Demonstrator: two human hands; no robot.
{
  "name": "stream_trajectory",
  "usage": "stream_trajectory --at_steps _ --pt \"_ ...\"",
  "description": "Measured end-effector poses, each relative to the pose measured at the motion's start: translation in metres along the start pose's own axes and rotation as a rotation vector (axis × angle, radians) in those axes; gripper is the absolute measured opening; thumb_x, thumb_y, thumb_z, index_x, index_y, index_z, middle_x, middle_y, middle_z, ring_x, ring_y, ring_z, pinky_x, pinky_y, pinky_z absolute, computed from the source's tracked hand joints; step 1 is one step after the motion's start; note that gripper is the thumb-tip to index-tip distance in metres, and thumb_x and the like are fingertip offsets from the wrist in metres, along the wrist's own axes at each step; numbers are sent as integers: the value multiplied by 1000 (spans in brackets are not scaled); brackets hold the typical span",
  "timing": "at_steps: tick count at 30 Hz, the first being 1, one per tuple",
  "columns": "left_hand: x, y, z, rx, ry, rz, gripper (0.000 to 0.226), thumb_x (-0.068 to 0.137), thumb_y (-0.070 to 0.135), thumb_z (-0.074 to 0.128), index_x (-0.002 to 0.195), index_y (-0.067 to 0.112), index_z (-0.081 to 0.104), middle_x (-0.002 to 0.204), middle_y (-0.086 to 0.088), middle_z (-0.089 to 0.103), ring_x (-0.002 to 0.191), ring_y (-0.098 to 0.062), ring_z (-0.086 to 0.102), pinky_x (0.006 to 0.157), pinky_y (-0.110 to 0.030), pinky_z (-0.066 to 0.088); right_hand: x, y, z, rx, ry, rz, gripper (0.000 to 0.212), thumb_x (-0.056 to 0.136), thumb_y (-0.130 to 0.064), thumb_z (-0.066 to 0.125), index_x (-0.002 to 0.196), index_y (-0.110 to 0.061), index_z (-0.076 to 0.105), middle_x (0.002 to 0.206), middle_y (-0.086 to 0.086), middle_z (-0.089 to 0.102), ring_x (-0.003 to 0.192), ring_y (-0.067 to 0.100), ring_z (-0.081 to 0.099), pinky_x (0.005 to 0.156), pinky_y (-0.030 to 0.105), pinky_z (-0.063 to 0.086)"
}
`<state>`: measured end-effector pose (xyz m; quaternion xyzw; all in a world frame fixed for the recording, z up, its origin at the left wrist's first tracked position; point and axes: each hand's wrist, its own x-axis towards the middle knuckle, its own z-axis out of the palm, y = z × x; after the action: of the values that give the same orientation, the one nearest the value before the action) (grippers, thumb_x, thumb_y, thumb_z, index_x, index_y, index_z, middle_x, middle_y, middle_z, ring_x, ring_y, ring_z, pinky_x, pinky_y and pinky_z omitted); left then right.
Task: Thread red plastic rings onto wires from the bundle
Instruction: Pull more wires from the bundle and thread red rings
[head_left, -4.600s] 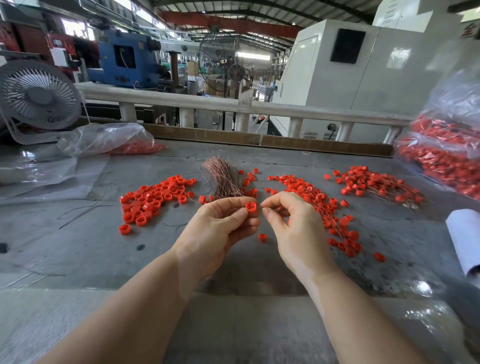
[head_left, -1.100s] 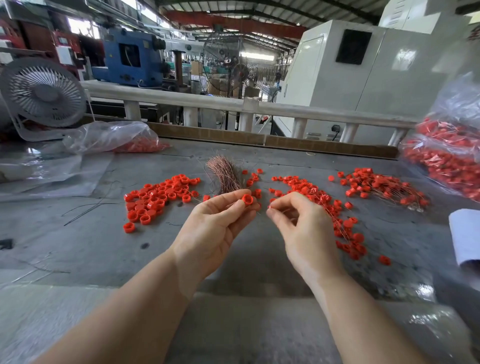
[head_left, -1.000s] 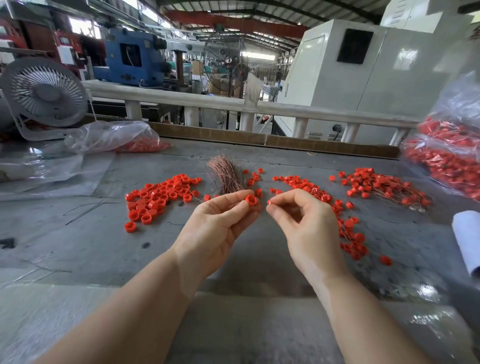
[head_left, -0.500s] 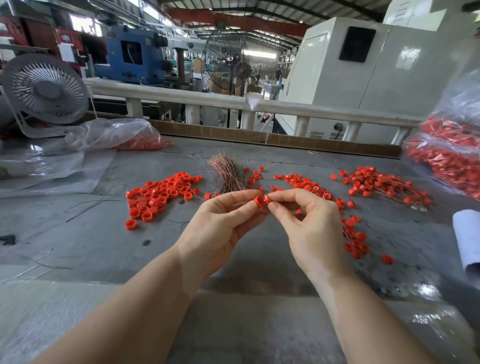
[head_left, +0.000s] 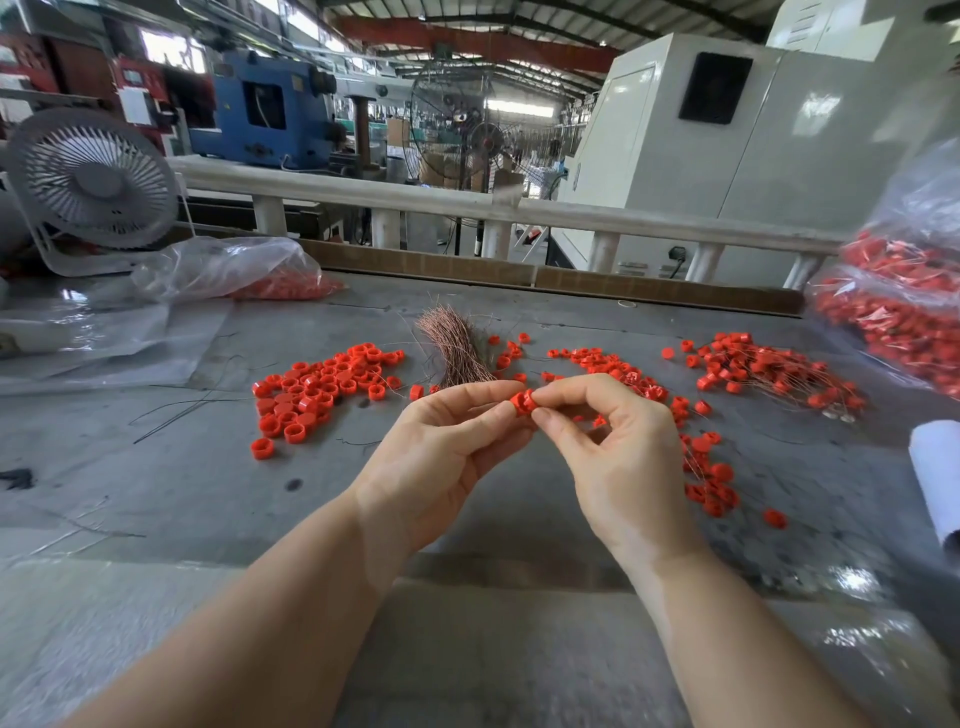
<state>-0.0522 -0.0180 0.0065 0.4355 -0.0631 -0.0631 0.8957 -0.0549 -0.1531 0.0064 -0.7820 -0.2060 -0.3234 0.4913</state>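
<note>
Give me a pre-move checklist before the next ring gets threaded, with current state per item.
1. Ring held: ok. The red ring is pinched between the left hand and the right hand.
2. Wire through the ring: cannot tell, too thin to see at the fingertips.
3. Wire supply: ok. The copper wire bundle lies on the table just beyond the hands.
4. Ring supply: ok. The loose ring pile sits left of the bundle.
5. Drop spot for finished pieces: ok. The threaded pile lies to the right, within view.
</note>
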Motion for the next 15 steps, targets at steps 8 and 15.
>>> stream_trajectory --at_steps 8,15 --pt "0 0 1 77 12 42 15 77 -3 56 87 0 66 78 -11 72 71 -13 69 66 -19 56 1 0 0 -28 -14 -39 15 76 1 71 78 -14 70 80 -6 67 80 4 61 71 9 44" --pt "0 -1 0 146 18 98 20 65 5 63 85 2 67 76 -8 72 71 -12 68 67 -19 56 1 1 1 -30 -8 -52 17 74 4 72 76 -13 70 78 -8 66 81 3 62 73 8 44"
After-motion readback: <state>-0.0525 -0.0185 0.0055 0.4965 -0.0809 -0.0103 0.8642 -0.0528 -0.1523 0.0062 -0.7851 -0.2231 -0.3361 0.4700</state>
